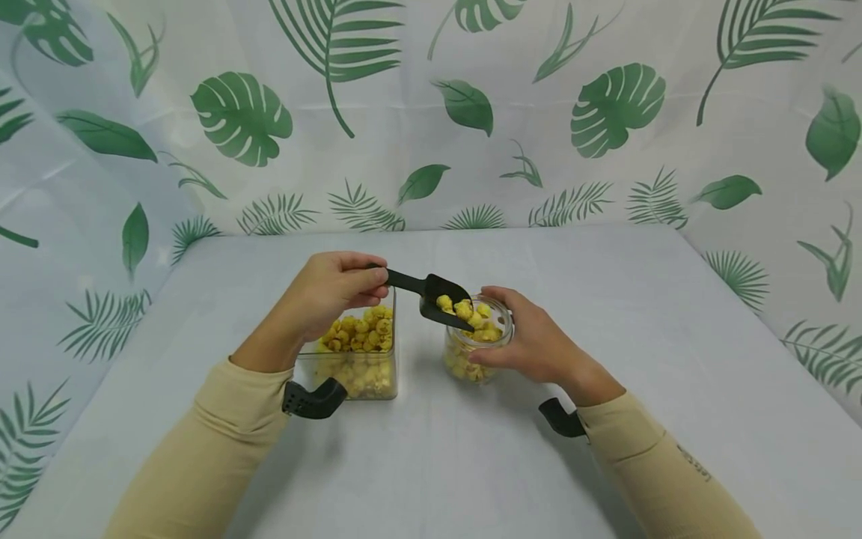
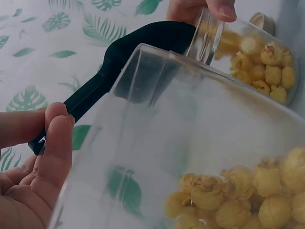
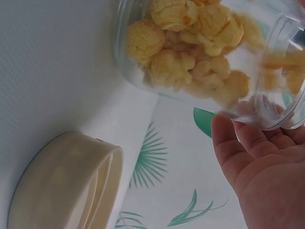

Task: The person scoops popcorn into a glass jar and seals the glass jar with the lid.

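My left sleeve (image 1: 202, 449) lies nearest. My left fingers (image 1: 367, 280) pinch the scoop (image 1: 431, 289), right fingers (image 1: 505, 296) grip the jar (image 1: 461, 359); I should tip slowly.

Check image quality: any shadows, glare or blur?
Head: soft shadows on the table; left wrist: dark scoop shows little detail, pale highlights edging the box; right wrist: popcorn looks smeared through the neck of the jar.
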Demonstrator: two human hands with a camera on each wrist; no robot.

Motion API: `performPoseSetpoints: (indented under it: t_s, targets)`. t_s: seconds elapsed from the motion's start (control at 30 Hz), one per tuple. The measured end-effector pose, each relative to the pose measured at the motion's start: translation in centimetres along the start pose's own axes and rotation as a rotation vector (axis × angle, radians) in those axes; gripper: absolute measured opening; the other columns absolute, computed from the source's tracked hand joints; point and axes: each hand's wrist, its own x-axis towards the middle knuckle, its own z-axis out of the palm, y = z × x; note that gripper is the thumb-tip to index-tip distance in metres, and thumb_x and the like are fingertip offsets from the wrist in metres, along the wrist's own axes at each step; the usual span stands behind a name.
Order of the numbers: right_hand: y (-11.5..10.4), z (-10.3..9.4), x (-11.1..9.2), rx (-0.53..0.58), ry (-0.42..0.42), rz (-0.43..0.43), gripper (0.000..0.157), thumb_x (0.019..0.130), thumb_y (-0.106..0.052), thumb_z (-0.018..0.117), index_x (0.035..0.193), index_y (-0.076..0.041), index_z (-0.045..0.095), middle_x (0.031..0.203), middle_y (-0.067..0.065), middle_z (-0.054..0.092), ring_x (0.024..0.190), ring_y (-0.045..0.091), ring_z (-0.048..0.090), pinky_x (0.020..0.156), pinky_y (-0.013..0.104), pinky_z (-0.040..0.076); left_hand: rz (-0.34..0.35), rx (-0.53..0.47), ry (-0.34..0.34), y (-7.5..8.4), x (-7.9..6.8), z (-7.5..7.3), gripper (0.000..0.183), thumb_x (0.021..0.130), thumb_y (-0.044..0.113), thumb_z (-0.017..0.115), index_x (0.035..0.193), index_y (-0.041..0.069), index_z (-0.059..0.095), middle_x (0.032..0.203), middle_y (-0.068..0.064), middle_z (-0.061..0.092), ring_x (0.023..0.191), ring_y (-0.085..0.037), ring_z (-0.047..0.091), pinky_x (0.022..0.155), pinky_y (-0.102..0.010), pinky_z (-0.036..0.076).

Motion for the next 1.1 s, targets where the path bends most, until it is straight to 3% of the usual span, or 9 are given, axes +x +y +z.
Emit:
performPoseSetpoints:
  t_s: [0.4, 0.7, 1.1]
  targets:
    - [0.0, -0.1, 0.1, 0.016, 0.003, -0.010, 0.093, 0.074, -0.028, 0.090, 0.148, -0.002, 0.039, 0.143, 0.015, 0.049, 0.124, 0.036, 0.050, 0.101, 0.052, 0.046, -0.008, 0.044, 0.019, 0.6, -0.1, 0.3, 0.033, 0.100, 0.007, 0.063, 0.129, -0.008, 0.059, 0.104, -0.018, 0.067, 0.082, -0.015, 0.069, 0.081, -0.029, 0.060]
    - [-0.1, -0.2, 0.2, 0.005, 0.005, -0.011, 0.094, 0.074, -0.028, 0.090, 0.148, -0.001, 0.039, 0.143, 0.015, 0.050, 0.124, 0.035, 0.049, 0.102, 0.050, 0.044, -0.014, 0.043, 0.023, 0.6, -0.1, 0.2, 0.032, 0.100, 0.007, 0.063, 0.128, -0.007, 0.059, 0.113, -0.027, 0.064, 0.084, -0.017, 0.069, 0.082, -0.030, 0.059]
    - [-0.1, -0.4, 0.0, -0.024, -0.020, -0.009, 0.099, 0.073, -0.032, 0.092, 0.150, -0.002, 0.038, 0.147, 0.015, 0.047, 0.129, 0.035, 0.047, 0.104, 0.053, 0.043, -0.006, 0.072, 0.013, 0.1, -0.4, -1.0, 0.035, 0.101, 0.008, 0.061, 0.133, -0.007, 0.057, 0.109, -0.018, 0.067, 0.089, -0.018, 0.069, 0.085, -0.029, 0.058]
